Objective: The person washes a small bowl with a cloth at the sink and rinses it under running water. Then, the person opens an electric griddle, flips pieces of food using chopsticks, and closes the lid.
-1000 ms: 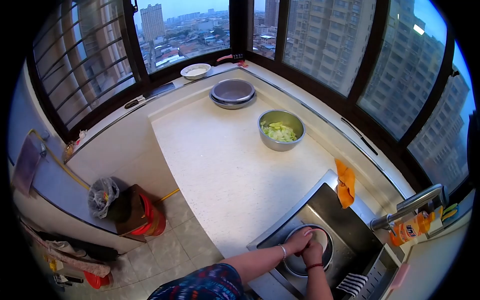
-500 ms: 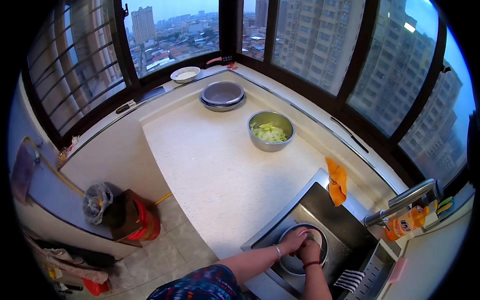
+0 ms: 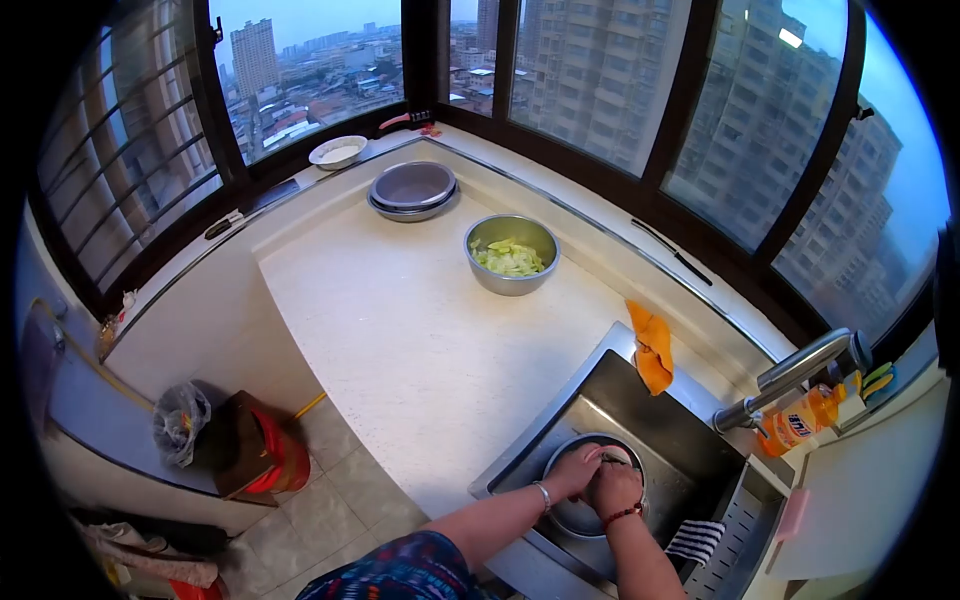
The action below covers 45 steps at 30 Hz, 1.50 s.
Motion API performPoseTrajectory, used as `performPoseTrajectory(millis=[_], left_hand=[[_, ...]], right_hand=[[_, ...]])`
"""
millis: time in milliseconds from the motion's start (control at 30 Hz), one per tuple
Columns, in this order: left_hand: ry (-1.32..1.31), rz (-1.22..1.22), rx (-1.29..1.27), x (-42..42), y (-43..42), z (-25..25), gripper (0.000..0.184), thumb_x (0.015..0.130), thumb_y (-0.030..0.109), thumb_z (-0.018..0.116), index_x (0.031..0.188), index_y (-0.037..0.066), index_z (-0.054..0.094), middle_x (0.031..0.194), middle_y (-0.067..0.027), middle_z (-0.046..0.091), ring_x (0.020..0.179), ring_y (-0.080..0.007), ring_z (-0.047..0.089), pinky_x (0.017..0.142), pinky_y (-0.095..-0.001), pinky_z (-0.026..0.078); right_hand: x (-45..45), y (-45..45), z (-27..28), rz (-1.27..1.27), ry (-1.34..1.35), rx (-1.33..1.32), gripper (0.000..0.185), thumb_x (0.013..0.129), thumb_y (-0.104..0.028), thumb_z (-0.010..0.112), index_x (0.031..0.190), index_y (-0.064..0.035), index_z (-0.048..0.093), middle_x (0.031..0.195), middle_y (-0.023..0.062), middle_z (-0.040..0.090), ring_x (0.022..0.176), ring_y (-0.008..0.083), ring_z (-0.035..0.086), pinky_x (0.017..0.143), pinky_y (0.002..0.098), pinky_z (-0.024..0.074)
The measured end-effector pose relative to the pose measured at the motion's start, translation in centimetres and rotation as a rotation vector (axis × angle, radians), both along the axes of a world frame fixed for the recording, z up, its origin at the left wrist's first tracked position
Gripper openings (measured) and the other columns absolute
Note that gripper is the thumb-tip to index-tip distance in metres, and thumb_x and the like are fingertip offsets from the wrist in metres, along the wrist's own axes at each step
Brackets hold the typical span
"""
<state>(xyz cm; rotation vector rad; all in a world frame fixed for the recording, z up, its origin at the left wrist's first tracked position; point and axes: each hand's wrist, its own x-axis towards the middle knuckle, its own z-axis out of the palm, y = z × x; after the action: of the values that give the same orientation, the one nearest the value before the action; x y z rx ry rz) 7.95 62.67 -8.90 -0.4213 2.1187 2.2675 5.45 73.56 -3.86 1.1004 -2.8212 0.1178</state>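
Both hands are together over a round metal basin [image 3: 572,518] standing in the stainless-steel sink [image 3: 690,435]. My left hand [image 3: 573,471], with a bracelet at its wrist, has its fingers curled inward against the other hand. Beside it, my right hand [image 3: 616,487], wearing a dark red beaded bracelet, is closed with its knuckles up. A pale pinkish piece [image 3: 616,455] shows just past the fingers inside the basin; its kind is unclear. The fingertips and whatever they grip are mostly hidden.
A metal bowl of chopped green vegetable [image 3: 510,258] and stacked basins [image 3: 412,188] stand on the white counter [image 3: 370,320]. An orange cloth [image 3: 652,350] hangs at the sink's edge. The faucet [image 3: 790,380], an orange bottle [image 3: 800,420] and a striped cloth [image 3: 697,541] are right. A knife [image 3: 672,252] lies on the sill.
The whole view has shifted, so the counter and sink appear slightly further left and up. Inside the basin, my right hand has turned more knuckles-up, and both hands remain together.
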Motion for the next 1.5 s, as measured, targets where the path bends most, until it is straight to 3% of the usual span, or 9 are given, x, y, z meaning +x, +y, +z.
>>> performPoseTrajectory(millis=[100, 367, 433, 533, 667, 867, 1067, 1300, 1500], left_hand=[[-0.107, 0.052, -0.207, 1.1, -1.1, 4.4, 0.037, 0.081, 0.022, 0.051, 0.113, 0.004, 0.05, 0.105, -0.016, 0.056, 0.1, -0.0296, 0.053, 0.088, -0.0351, 0.04], [-0.011, 0.155, -0.475, 1.2, -1.2, 3.3, 0.035, 0.08, 0.022, 0.053, 0.112, 0.007, 0.052, 0.104, -0.0185, 0.056, 0.096, -0.0334, 0.053, 0.084, -0.0372, 0.042], [0.031, 0.184, -0.428, 0.9, -1.3, 3.0, 0.034, 0.08, 0.021, 0.052, 0.111, 0.006, 0.052, 0.104, -0.0183, 0.057, 0.095, -0.0332, 0.053, 0.084, -0.0371, 0.042], [0.103, 0.251, -0.394, 0.6, -1.7, 3.2, 0.033, 0.08, 0.018, 0.052, 0.11, 0.006, 0.052, 0.103, -0.0181, 0.057, 0.094, -0.0328, 0.053, 0.083, -0.0368, 0.042], [0.121, 0.273, -0.344, 0.8, -2.0, 4.1, 0.031, 0.08, 0.015, 0.051, 0.109, 0.003, 0.053, 0.103, -0.0184, 0.057, 0.094, -0.0325, 0.054, 0.083, -0.0358, 0.042], [0.081, 0.147, -0.372, 0.8, -2.0, 3.4, 0.034, 0.08, 0.014, 0.051, 0.111, 0.0, 0.051, 0.104, -0.0186, 0.057, 0.099, -0.0282, 0.054, 0.086, -0.0337, 0.041], [0.102, 0.236, -0.265, 0.6, -1.8, 2.1, 0.035, 0.079, 0.02, 0.052, 0.11, 0.004, 0.053, 0.101, -0.0219, 0.057, 0.095, -0.0348, 0.055, 0.083, -0.0365, 0.043], [-0.006, 0.057, -0.256, 0.4, -2.1, 1.6, 0.039, 0.077, 0.022, 0.054, 0.112, 0.004, 0.051, 0.104, -0.0205, 0.057, 0.098, -0.0319, 0.054, 0.085, -0.0344, 0.042], [-0.002, 0.177, -0.085, 1.0, -0.8, 2.0, 0.047, 0.073, 0.015, 0.054, 0.118, 0.005, 0.046, 0.112, -0.0162, 0.054, 0.105, -0.0265, 0.051, 0.088, -0.032, 0.04]], right_hand=[[1.5, -1.1, 2.0, -0.089, -0.092, 0.051, 0.02, 0.07, -0.029, 0.058, 0.072, -0.0098, 0.062, 0.075, 0.0104, 0.063, 0.07, 0.0263, 0.061, 0.061, 0.0387, 0.0476], [0.3, -1.4, -0.9, -0.178, -0.687, -0.045, 0.03, 0.075, -0.025, 0.054, 0.094, -0.0033, 0.061, 0.083, 0.017, 0.063, 0.079, 0.0285, 0.061, 0.07, 0.0348, 0.0477], [-0.4, -1.4, -1.7, -0.284, -1.131, -0.56, 0.031, 0.077, -0.016, 0.049, 0.104, -0.0022, 0.058, 0.093, 0.0181, 0.062, 0.089, 0.0281, 0.059, 0.076, 0.0335, 0.0449], [1.0, -1.9, 1.2, -0.285, -1.22, -0.81, 0.035, 0.074, -0.008, 0.047, 0.107, -0.0015, 0.055, 0.099, 0.0164, 0.06, 0.094, 0.0224, 0.057, 0.078, 0.0311, 0.0429], [2.7, -1.5, 4.3, -0.116, -0.756, -0.273, 0.032, 0.066, -0.006, 0.049, 0.097, -0.0083, 0.059, 0.095, 0.0118, 0.06, 0.093, 0.0269, 0.055, 0.083, 0.0348, 0.0414], [3.1, 0.6, 2.2, 0.161, -0.014, -0.147, 0.029, 0.06, -0.009, 0.063, 0.088, -0.0141, 0.062, 0.08, 0.0087, 0.061, 0.081, 0.0252, 0.058, 0.08, 0.0355, 0.0408], [4.9, -2.2, 2.1, -0.173, -0.44, -0.391, 0.022, 0.063, -0.012, 0.063, 0.085, -0.0143, 0.059, 0.079, 0.0057, 0.06, 0.076, 0.0229, 0.057, 0.075, 0.0382, 0.0399], [3.2, 2.1, 1.6, 0.272, 0.142, -0.164, 0.018, 0.061, -0.014, 0.062, 0.079, -0.0163, 0.06, 0.067, 0.0042, 0.058, 0.07, 0.0246, 0.056, 0.069, 0.0358, 0.0414], [4.7, -2.6, 2.1, -0.136, -0.185, -0.354, 0.005, 0.068, -0.017, 0.059, 0.071, -0.0135, 0.06, 0.07, 0.0092, 0.06, 0.07, 0.0269, 0.057, 0.065, 0.0414, 0.0416]])
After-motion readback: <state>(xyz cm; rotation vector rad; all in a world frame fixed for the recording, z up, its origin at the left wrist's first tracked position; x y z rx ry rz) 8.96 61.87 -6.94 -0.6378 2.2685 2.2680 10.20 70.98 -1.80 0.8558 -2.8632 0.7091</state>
